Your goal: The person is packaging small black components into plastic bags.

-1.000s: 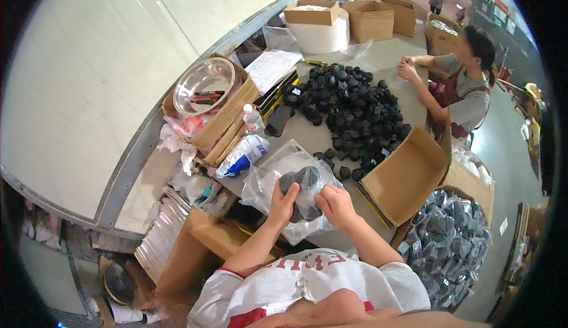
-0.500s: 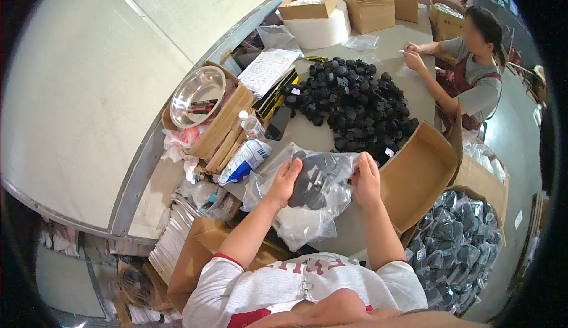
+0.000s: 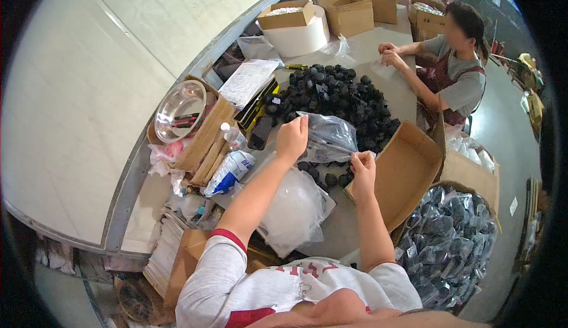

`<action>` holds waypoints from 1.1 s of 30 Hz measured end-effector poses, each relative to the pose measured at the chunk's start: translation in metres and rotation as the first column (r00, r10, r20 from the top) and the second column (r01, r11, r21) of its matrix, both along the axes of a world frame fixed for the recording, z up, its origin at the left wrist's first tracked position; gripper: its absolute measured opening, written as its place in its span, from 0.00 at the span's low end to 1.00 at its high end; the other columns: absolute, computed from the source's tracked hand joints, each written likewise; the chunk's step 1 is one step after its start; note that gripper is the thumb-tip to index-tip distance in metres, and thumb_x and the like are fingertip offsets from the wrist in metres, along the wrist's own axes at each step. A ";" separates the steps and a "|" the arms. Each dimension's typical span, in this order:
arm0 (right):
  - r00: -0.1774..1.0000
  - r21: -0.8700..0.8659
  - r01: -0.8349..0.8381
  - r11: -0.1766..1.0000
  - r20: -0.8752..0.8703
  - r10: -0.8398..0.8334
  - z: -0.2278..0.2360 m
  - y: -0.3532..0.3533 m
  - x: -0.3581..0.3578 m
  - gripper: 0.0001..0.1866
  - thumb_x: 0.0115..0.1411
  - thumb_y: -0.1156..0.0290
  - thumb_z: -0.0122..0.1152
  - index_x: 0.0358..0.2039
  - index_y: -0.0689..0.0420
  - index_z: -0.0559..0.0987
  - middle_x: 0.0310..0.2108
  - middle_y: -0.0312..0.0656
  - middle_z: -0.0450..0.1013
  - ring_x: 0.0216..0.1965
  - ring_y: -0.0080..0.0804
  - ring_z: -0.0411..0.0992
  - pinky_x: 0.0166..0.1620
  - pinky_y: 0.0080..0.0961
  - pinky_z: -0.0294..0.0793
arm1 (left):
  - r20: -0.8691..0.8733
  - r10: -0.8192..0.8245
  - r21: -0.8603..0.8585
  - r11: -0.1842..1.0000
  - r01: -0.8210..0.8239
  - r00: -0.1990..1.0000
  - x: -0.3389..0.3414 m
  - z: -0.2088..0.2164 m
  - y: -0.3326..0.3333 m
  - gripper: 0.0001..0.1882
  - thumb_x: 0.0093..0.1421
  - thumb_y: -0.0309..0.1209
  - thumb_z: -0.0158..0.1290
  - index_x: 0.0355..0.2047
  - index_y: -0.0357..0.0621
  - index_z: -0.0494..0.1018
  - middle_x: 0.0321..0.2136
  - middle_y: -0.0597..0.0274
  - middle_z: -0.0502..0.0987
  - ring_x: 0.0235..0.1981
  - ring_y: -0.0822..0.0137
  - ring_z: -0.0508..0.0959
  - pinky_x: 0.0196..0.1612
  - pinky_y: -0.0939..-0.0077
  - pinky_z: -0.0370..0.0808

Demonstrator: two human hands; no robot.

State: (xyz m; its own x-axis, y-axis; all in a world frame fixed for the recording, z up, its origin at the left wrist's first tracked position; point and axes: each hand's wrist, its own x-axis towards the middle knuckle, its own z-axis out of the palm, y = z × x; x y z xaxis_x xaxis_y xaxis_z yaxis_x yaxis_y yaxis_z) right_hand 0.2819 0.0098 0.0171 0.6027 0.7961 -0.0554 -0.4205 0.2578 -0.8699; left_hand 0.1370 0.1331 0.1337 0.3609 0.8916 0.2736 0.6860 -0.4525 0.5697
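Note:
A clear plastic bag [image 3: 327, 137] is stretched between my two hands, over the near side of a heap of small black parts [image 3: 337, 94]. My left hand [image 3: 292, 141] grips its left end, raised higher, while my right hand [image 3: 362, 169] pinches the lower right corner. Dark shapes show through the film; whether any lie inside the bag, I cannot tell. Just below it, several loose black pieces rest on the table. Closer to me lies a pile of clear plastic bags [image 3: 293, 212].
An open cardboard box [image 3: 408, 171] stands right of my right hand, and a carton of bagged black items [image 3: 447, 248] beside it. On the left are a bottle [image 3: 232, 136], a phone [image 3: 260, 132] and a metal bowl [image 3: 180, 112]. A co-worker [image 3: 458, 70] sits across the table.
My hands have moved away from me, the left one rising most. The dark bulk seen in the bag earlier no longer shows, and loose black pieces now show on the table below it.

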 end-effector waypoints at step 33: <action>-0.603 -0.794 -0.016 0.608 0.493 0.627 -0.066 0.002 -0.198 0.38 0.58 0.38 0.40 0.65 0.31 0.44 0.69 0.36 0.31 0.67 0.54 0.24 0.60 0.68 0.31 | 0.172 0.347 0.374 0.843 -0.387 0.922 -0.292 -0.051 -0.113 0.24 0.55 0.34 0.56 0.50 0.39 0.64 0.44 0.48 0.70 0.46 0.50 0.70 0.50 0.61 0.65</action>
State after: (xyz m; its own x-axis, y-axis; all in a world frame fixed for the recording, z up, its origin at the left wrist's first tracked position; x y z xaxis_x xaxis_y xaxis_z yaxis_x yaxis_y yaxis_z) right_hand 0.0843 0.0115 -0.0487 -0.3323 0.8890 -0.3150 0.9431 0.3163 -0.1020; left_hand -0.1555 0.0201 0.0829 -0.0169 0.7644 0.6445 0.7990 -0.3772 0.4683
